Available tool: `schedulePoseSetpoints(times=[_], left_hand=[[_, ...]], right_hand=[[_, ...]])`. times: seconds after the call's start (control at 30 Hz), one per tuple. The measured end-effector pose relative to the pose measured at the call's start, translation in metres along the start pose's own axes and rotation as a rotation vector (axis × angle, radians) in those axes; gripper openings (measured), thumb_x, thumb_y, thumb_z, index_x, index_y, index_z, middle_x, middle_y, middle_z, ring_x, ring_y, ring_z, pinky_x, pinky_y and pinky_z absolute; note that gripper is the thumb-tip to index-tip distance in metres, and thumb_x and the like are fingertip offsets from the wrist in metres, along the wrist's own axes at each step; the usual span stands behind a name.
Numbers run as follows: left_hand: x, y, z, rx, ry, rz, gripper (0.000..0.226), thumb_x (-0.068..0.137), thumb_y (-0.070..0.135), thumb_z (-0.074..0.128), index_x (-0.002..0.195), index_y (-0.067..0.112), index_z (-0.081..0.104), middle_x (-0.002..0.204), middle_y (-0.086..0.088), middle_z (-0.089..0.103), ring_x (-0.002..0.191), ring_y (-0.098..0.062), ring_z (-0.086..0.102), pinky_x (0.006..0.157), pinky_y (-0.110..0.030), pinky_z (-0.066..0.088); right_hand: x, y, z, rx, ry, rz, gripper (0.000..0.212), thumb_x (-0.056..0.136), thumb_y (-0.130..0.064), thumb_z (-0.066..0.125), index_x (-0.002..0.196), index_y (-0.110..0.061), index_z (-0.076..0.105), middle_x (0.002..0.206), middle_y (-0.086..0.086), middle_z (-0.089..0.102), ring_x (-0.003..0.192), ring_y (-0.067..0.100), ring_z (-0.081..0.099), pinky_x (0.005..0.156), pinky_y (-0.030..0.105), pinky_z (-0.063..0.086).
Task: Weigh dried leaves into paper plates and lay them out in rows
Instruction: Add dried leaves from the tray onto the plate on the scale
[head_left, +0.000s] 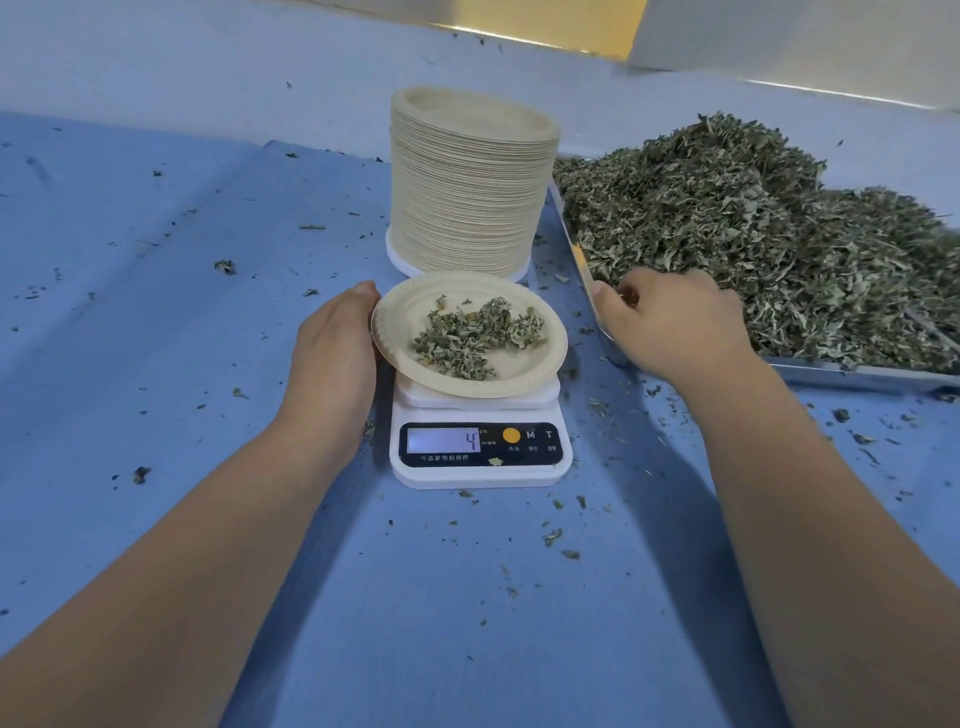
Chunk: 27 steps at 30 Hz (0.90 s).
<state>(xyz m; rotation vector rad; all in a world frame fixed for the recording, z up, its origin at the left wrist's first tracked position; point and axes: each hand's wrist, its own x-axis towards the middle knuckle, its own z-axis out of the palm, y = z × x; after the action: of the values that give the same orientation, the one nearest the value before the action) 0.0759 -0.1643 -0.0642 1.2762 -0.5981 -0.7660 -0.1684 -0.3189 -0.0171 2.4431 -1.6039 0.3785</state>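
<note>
We see a round beige paper plate (524, 371) sitting on the platform of a white digital kitchen scale (480, 475), with a small loose pile of grey-green dried leaves (478, 332) on it, a little right of its middle. The scale's lit display (443, 440) reads "4". To its right on the black panel are a round orange button and the letters "M" and "T", each with small Chinese characters below, and a further line of Chinese characters runs under the display.

The left hand (332, 353) lies flat and open on the blue table (156, 322), its fingers straight and together, with the fingertips against the plate's left rim.

The right hand (675, 325) reaches over the near corner of a shallow metal tray (841, 373) that holds a large heap of dried leaves (753, 234). Its fingers curl down at the heap's edge, but we cannot tell whether they have a pinch of leaves.

Behind the scale stands a tall stack of beige paper plates (467, 182) on a white round base (399, 254). Leaf crumbs (224, 266) are scattered over the table.
</note>
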Motion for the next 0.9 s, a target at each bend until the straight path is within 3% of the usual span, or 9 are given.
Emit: schedulePoseSetpoints(times=[0.07,0.13,0.17,0.23,0.33,0.5,0.63,0.73,0.9], left_hand=[[-0.001,0.0,0.001,0.002,-0.004,-0.003,0.015,0.086,0.042,0.051,0.073,0.035,0.054,0.093,0.004,0.054,0.09,-0.014,0.047,0.083,-0.04,0.036],[-0.001,0.0,0.0,0.005,0.004,-0.005,0.021,0.086,0.042,0.051,0.066,0.037,0.053,0.087,0.008,0.052,0.091,-0.012,0.047,0.086,-0.039,0.036],[-0.001,0.0,0.0,0.003,-0.001,-0.005,0.02,0.086,0.042,0.051,0.068,0.035,0.053,0.087,0.005,0.051,0.09,-0.013,0.046,0.085,-0.04,0.036],[0.001,-0.001,-0.001,0.007,-0.022,0.0,0.024,0.087,0.042,0.051,0.083,0.019,0.057,0.092,0.001,0.051,0.085,-0.018,0.045,0.08,-0.042,0.035],[0.001,-0.001,-0.001,0.01,-0.03,0.012,0.021,0.088,0.043,0.05,0.097,0.028,0.06,0.096,0.003,0.054,0.084,-0.019,0.047,0.079,-0.043,0.035],[0.0,-0.001,-0.002,0.017,-0.003,0.004,0.015,0.088,0.044,0.052,0.082,0.031,0.059,0.099,0.006,0.056,0.091,-0.014,0.051,0.087,-0.042,0.038],[0.0,-0.001,-0.001,0.018,-0.01,0.021,0.015,0.087,0.043,0.052,0.073,0.037,0.055,0.1,0.007,0.054,0.093,-0.012,0.05,0.09,-0.041,0.037],[0.0,-0.001,-0.001,0.015,-0.002,0.019,0.019,0.086,0.045,0.053,0.067,0.039,0.055,0.096,0.006,0.054,0.093,-0.011,0.05,0.091,-0.041,0.038],[0.0,-0.002,-0.001,-0.001,0.002,0.022,0.028,0.087,0.043,0.052,0.059,0.042,0.057,0.081,0.017,0.053,0.091,-0.011,0.049,0.087,-0.04,0.037]], right_hand=[[-0.001,0.0,0.004,0.022,-0.179,0.041,0.067,0.096,-0.076,0.018,0.101,-0.022,0.057,0.092,0.003,0.058,0.097,0.029,0.053,0.092,0.049,0.044],[-0.002,0.0,0.01,0.132,-0.213,0.037,0.068,0.097,-0.074,0.019,0.089,-0.017,0.057,0.085,0.004,0.061,0.081,0.025,0.057,0.072,0.04,0.049],[-0.001,0.0,0.011,0.167,-0.173,0.021,0.065,0.099,-0.07,0.023,0.083,-0.016,0.055,0.078,0.006,0.06,0.073,0.024,0.056,0.061,0.035,0.044],[-0.002,-0.001,0.012,0.193,-0.106,0.014,0.06,0.101,-0.063,0.029,0.076,-0.015,0.053,0.07,0.006,0.058,0.065,0.023,0.054,0.053,0.03,0.034],[-0.002,0.0,0.013,0.281,-0.023,0.048,0.052,0.102,-0.053,0.04,0.071,-0.014,0.055,0.065,0.006,0.057,0.063,0.026,0.055,0.052,0.03,0.034],[0.002,0.009,0.008,0.268,0.252,-0.002,0.043,0.106,-0.037,0.042,0.072,-0.012,0.052,0.059,0.003,0.049,0.066,0.034,0.05,0.062,0.036,0.036],[0.001,0.013,0.01,0.34,0.278,0.019,0.047,0.106,-0.046,0.041,0.08,-0.01,0.058,0.061,0.006,0.054,0.059,0.03,0.052,0.053,0.036,0.04],[0.0,0.014,0.012,0.375,0.349,0.079,0.048,0.102,-0.059,0.042,0.084,-0.018,0.058,0.059,-0.001,0.053,0.055,0.02,0.052,0.05,0.029,0.036],[0.004,0.014,0.015,0.411,0.31,0.152,0.05,0.089,-0.075,0.052,0.094,-0.026,0.063,0.061,-0.009,0.057,0.053,0.012,0.054,0.05,0.025,0.036]])
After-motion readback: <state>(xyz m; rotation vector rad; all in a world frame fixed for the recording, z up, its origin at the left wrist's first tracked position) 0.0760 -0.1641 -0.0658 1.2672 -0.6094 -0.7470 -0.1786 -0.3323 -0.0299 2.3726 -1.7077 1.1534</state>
